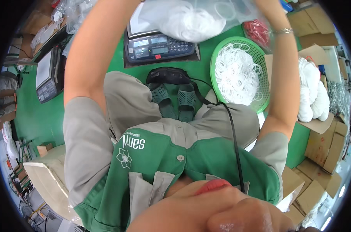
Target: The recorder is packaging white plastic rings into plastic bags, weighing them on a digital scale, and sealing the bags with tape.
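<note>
A clear plastic bag (239,15) filled with white rings (196,23) hangs, slightly blurred, over a dark digital scale (160,48) with a pale pan. The upper right corner of the bag runs up to my right hand (265,5), which grips it at the picture's top edge; the fingers are cut off. My left forearm reaches to the bag's upper left side, and only a sliver of my left hand (139,1) shows, fingers out of sight. Below my right hand stands a round green basket (215,73) holding many loose white rings (235,73).
A red bundle in plastic (256,34) lies behind the basket. At the right are white bundles (313,91) in an open carton and cardboard boxes (324,143). Another scale (47,73) stands at the left. A black cable (232,131) runs across my lap toward a black pouch (167,75).
</note>
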The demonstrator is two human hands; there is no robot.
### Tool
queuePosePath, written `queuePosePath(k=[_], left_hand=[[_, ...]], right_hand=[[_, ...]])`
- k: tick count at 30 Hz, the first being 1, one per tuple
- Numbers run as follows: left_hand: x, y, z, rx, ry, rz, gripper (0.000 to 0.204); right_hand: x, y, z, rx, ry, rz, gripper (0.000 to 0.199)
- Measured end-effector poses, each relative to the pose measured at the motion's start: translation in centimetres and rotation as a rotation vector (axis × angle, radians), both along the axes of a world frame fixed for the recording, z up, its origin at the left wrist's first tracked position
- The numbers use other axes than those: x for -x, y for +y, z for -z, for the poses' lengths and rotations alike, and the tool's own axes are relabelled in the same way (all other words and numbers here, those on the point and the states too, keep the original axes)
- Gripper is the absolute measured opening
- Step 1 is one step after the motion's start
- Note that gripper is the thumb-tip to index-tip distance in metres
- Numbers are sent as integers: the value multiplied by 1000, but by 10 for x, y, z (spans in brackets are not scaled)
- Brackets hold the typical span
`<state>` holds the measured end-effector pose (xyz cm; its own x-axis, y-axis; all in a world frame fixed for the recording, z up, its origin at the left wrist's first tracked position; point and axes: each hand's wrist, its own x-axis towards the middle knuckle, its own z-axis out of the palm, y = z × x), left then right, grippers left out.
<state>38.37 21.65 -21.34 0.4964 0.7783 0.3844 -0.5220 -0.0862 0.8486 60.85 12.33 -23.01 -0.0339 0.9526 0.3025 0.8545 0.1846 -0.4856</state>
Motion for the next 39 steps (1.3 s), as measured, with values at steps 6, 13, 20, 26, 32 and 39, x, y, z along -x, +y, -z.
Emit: queuePosePath(k=[6, 13, 20, 26, 32, 39], left_hand=[[60, 58, 33, -189, 271, -380, 49], [122, 105, 91, 101, 514, -589, 58], [103, 60, 61, -31, 619, -534, 64], [132, 18, 100, 47, 592, -705, 80], [145, 2, 127, 273, 536, -613, 83], [110, -36, 117, 278, 599, -637, 96]], right_hand=[[29, 9, -19, -207, 819, -551, 13], [-8, 8, 60, 166, 885, -250, 26], [-43, -9, 74, 166, 1009, -36, 21], [-91, -77, 155, 279, 770, 215, 20], [-194, -203, 362, 688, -61, 461, 65], [-145, -241, 420, 935, -58, 611, 119]])
